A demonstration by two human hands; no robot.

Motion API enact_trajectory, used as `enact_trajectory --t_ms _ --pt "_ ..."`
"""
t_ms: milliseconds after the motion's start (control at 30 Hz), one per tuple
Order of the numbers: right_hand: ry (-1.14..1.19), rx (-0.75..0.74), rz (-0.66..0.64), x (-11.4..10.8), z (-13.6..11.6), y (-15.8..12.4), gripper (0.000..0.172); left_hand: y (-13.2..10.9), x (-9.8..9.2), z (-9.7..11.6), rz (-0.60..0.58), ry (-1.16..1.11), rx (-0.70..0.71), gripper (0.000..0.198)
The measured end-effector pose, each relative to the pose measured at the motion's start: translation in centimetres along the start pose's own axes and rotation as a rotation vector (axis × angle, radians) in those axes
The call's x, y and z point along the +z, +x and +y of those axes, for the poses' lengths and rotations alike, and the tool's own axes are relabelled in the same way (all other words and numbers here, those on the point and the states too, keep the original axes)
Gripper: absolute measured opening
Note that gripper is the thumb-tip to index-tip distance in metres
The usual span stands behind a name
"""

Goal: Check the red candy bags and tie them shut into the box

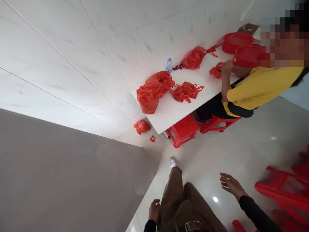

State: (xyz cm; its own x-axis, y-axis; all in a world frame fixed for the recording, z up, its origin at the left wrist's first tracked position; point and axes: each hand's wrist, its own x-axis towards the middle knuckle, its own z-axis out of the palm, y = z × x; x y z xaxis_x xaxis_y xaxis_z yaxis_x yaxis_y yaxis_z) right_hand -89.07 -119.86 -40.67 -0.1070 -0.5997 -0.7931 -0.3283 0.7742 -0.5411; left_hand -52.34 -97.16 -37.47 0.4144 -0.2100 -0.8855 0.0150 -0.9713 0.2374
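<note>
Red stools (270, 193) lower right, close to our spread, empty right hand (231, 185); left hand (154, 211) loosely curled, empty; we judge trip risk.

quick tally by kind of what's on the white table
red plastic bag bundles: 4
red basins: 2
water bottle: 1
total: 7

Crumpled red plastic bags (154, 91) and a small clear water bottle (169, 65) on a long white table (173, 112). Underneath, a square red plastic stool (183, 128). Beside it, a seated person in a yellow shirt (260, 85).
</note>
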Motion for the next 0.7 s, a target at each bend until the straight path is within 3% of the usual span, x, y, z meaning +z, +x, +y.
enact_trajectory --t_ms 100,200,300,367,433,500,567,633,700 --pt "-0.099 -0.126 0.036 -1.6 -8.8 5.4 0.053 3.3 1.0 9.2 -0.026 -0.027 0.106 0.030" --pt "-0.231 -0.294 0.053 -1.0 -20.7 12.1 0.056 6.1 1.1 20.3 -0.002 -0.098 0.246 0.032" --pt "-0.419 -0.514 0.048 1.3 -34.8 19.8 0.053 8.5 1.4 32.9 0.082 -0.217 0.405 0.041" --pt "-0.548 -0.678 0.048 4.0 -43.9 24.9 0.062 10.3 1.7 41.3 0.134 -0.312 0.490 0.046" --pt "-0.663 -0.808 0.047 7.1 -51.3 29.6 0.075 12.3 1.9 49.1 0.187 -0.405 0.526 0.054" --pt "-0.765 -0.886 0.018 10.2 -56.4 33.5 0.094 14.7 2.2 56.1 0.220 -0.479 0.520 0.063" --pt "-0.841 -0.923 -0.040 12.6 -59.3 36.7 0.109 17.1 2.7 62.0 0.218 -0.534 0.503 0.073" --pt "-0.884 -0.946 -0.107 14.3 -60.8 39.1 0.115 19.2 3.5 66.7 0.193 -0.588 0.476 0.084" --pt "-0.896 -0.972 -0.166 15.6 -61.2 40.6 0.107 20.7 4.6 69.8 0.156 -0.658 0.451 0.101"
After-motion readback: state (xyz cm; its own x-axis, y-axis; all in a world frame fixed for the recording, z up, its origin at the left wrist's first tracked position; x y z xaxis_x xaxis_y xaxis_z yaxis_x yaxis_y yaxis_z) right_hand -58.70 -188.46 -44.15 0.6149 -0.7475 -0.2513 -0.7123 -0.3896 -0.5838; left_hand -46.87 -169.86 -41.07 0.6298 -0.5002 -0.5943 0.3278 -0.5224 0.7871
